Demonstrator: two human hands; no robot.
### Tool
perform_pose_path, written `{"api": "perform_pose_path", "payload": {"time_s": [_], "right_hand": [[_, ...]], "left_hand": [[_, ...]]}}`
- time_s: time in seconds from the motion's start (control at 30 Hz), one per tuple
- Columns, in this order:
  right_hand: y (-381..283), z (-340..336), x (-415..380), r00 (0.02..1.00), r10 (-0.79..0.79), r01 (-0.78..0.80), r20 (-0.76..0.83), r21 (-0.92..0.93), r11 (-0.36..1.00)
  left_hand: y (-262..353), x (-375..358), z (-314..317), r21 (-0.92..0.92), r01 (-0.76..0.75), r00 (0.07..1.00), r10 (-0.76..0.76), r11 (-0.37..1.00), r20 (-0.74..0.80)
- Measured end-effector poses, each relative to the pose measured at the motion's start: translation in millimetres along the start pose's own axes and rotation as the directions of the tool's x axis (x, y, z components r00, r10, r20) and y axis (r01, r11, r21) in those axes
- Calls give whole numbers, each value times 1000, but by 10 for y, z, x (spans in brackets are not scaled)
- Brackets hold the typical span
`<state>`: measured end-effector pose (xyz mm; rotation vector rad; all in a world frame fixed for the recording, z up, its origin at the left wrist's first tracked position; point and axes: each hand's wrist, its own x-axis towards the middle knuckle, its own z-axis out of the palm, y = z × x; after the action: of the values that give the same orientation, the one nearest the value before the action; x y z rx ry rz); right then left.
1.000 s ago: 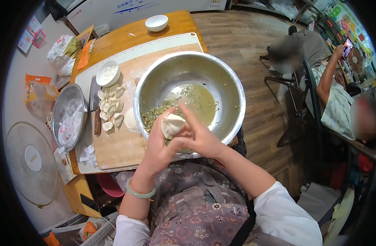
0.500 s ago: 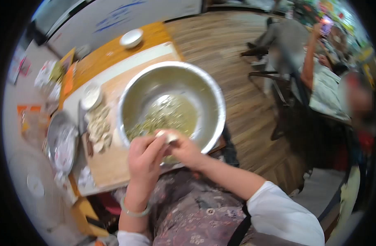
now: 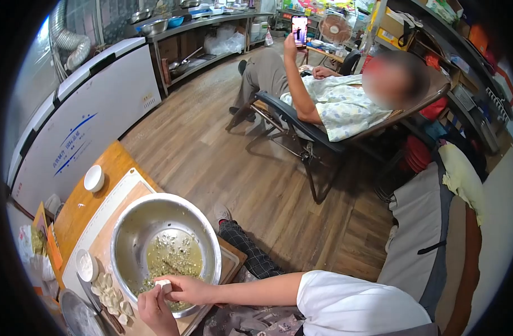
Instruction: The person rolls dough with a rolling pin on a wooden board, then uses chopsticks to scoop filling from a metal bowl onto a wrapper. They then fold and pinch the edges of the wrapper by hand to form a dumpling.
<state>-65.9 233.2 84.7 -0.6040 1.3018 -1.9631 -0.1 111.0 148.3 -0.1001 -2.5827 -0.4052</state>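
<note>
1. Closest to me, the left hand point(image 3: 155, 311) and right hand point(image 3: 185, 290) meet over the near edge of the big metal bowl point(image 3: 132, 227). Each grip is narrow, the fingertips closed around one small white dumpling point(image 3: 164, 285) held between them.
2. Below the dumpling, chopped green filling point(image 3: 172, 259) and yellowish liquid lie in the bottom of that bowl.
3. Just left of the bowl, a cluster of pale dumplings point(image 3: 110, 295) rests on the board point(image 3: 103, 245), beside a brown handle point(image 3: 113, 321). A small bowl of white stuff point(image 3: 87, 265) stands just past them, near a second metal bowl point(image 3: 79, 315).
4. Toward the far end of the wooden table point(image 3: 80, 204) sits a white bowl point(image 3: 94, 178).
5. Across the floor, a person point(image 3: 346, 106) reclines in a folding chair, holding up a lit phone point(image 3: 299, 32). A long white freezer point(image 3: 94, 115) stands along the wall.
</note>
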Motion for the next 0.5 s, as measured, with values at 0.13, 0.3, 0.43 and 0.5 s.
{"api": "perform_pose_path", "payload": {"time_s": [0.13, 0.3, 0.43, 0.5], "right_hand": [[43, -22, 23, 999, 39, -40, 27, 53, 998], [-45, 9, -58, 998, -23, 15, -62, -127, 992], [-44, 7, -79, 988, -141, 102, -64, -418, 902], [-141, 12, -114, 997, -65, 41, -50, -379, 925]], "left_hand": [[140, 57, -104, -127, 224, 968, -207, 966, 139], [189, 160, -77, -161, 15, 1000, -15, 987, 4], [193, 174, -52, -187, -46, 997, 56, 981, 51], [179, 170, -51, -187, -65, 995, 77, 980, 61]]}}
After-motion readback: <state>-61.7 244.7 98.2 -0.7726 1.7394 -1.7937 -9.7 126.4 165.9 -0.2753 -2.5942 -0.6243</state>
